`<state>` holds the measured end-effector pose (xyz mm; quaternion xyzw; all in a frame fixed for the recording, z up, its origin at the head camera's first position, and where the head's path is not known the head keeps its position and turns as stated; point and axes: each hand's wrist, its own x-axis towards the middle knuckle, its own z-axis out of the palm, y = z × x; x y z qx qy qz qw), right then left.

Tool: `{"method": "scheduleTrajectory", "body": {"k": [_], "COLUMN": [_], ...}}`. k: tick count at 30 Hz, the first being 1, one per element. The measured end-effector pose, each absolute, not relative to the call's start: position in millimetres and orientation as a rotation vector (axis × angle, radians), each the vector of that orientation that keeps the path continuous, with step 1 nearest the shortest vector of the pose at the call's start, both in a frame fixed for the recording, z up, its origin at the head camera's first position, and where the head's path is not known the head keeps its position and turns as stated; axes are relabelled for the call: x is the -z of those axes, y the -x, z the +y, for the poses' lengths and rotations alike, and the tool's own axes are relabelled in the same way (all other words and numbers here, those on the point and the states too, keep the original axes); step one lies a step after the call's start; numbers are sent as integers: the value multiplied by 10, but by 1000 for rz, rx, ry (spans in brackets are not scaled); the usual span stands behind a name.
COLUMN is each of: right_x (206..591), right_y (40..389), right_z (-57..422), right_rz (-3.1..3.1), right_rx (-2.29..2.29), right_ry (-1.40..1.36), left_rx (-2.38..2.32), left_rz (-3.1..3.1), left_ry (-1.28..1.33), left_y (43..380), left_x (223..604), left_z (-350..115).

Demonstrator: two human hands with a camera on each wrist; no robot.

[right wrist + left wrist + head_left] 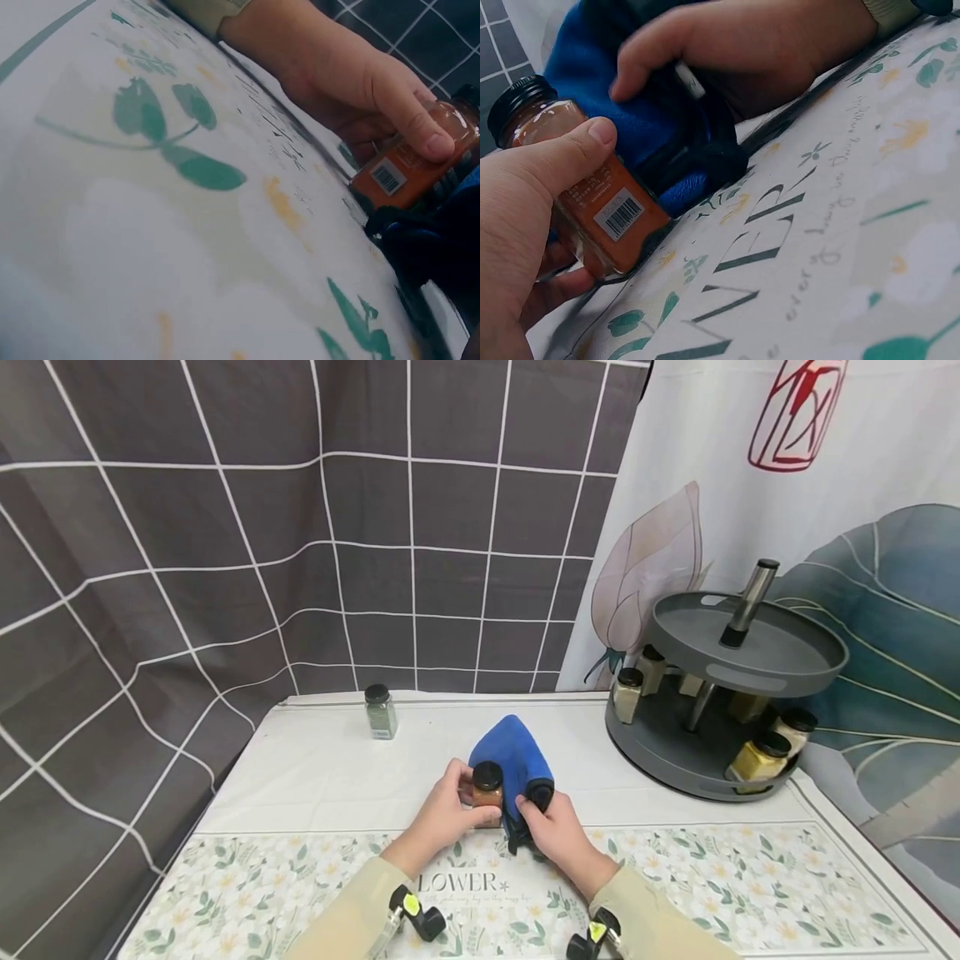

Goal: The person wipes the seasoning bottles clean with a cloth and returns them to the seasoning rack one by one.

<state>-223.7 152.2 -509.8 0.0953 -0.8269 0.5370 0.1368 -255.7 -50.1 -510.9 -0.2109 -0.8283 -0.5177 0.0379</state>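
My left hand (441,814) grips a spice jar (487,787) with a black lid and orange-brown powder, at the middle of the table's near half. In the left wrist view a barcode label shows on the jar (609,206), with the thumb across its front and fingers behind. Right beside the jar, my right hand (561,842) holds a blue cloth (510,747) with dark edging, thumb on top and the other fingers mostly hidden. The cloth stands up in a peak behind the jar and overlaps its side in the head view.
A jar of green herbs (381,714) stands at the back left of the white table. On the right is a two-tier grey turntable rack (660,768), its lower tier bearing several jars, including a yellow one (759,758). A floral mat (262,893) covers the front.
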Motion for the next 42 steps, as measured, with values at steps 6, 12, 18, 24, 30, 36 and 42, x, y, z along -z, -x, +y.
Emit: {"method": "scheduleTrajectory", "body": {"k": [6, 12, 18, 24, 30, 36, 42], "right_x": [5113, 5136, 5107, 5153, 5107, 5094, 5102], "right_y": [2210, 2223, 2234, 2251, 2256, 2274, 2282], "right_z": [1530, 1533, 1533, 1551, 1541, 1538, 1537], "right_rz": [-2251, -2257, -2300, -2102, -2360, -2478, -2450], "right_rx": [-1626, -1450, -1520, -1380, -1310, -1267, -1344], "right_ry": [-366, -403, -349, -523, -403, -302, -256], "left_rx": [1602, 1573, 1553, 1530, 1532, 1687, 1964], "left_rz": [-2553, -2557, -2568, -2569, -2560, -2495, -2354], "left_ry": [593, 559, 525, 535, 544, 638, 818], "left_y": [2545, 2533, 2530, 2537, 2534, 2532, 2534], "left_x": [5115, 5102, 5099, 5110, 5107, 5116, 5086], "left_z": [-497, -491, -489, -476, -458, -473, -530]}}
